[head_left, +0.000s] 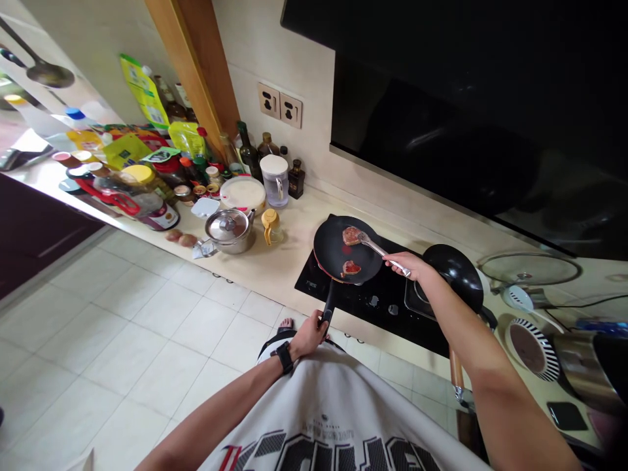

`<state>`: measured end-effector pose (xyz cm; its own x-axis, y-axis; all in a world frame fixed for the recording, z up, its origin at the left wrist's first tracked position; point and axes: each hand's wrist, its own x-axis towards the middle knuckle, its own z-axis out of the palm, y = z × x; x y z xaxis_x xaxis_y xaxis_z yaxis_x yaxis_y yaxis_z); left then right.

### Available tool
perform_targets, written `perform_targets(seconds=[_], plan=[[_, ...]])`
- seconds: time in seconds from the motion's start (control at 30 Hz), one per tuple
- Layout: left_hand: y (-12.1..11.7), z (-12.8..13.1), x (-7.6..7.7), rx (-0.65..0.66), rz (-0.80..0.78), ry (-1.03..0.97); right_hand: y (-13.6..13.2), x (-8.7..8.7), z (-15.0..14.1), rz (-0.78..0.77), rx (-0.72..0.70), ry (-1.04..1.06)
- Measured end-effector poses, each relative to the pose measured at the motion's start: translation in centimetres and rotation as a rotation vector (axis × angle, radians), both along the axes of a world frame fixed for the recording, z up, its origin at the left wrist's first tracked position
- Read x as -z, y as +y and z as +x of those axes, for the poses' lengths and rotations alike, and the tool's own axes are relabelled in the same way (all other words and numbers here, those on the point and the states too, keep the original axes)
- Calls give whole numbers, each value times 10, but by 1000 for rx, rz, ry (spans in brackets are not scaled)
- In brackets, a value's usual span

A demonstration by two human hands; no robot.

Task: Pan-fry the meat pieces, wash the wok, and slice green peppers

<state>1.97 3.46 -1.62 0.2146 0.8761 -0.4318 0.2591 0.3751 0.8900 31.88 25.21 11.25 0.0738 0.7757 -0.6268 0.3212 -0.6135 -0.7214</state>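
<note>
My left hand (310, 332) is closed round the black handle of a frying pan (324, 252) that sits tilted toward me over the left part of the black cooktop (353, 304). Two pieces of meat lie in the pan: a larger piece of meat (350, 236) toward the back and a smaller piece of meat (351, 267) nearer the handle. Metal tongs (380, 250) are in my right hand (407, 265), whose fingers are wrapped round them. The tips of the tongs touch the right edge of the larger piece.
A black wok (454, 275) stands on the right burner, its wooden handle pointing toward me. To the left are a lidded steel pot (230, 232), a yellow-topped jug (271, 227) and a water pitcher (275, 180). The dark range hood (466, 131) overhangs the cooktop.
</note>
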Motion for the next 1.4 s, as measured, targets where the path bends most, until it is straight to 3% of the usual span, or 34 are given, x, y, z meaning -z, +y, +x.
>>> perform_targets(seconds=[0.17, 0.47, 0.7, 0.8, 0.9, 1.07, 1.2, 1.4], plan=[[0, 0, -2, 25, -13, 18, -13, 0, 8, 24, 61, 7], [1, -2, 14, 41, 38, 79, -32, 17, 11, 350, -217, -484], [2, -1, 21, 15, 24, 68, -43, 14, -8, 355, -276, -608], [1, -1, 16, 16, 31, 70, -59, 2, -10, 390, -416, -742], [1, -2, 10, 28, 43, 72, -84, -12, -7, 465, -630, -1016], [0, -2, 9, 16, 23, 42, -125, -31, -1, 388, -957, -1407], [1, -2, 15, 20, 18, -11, -132, -33, -6, 364, -1118, -1460], [1, -3, 15, 33, 30, 6, -115, -18, -16, 368, -1157, -1457]])
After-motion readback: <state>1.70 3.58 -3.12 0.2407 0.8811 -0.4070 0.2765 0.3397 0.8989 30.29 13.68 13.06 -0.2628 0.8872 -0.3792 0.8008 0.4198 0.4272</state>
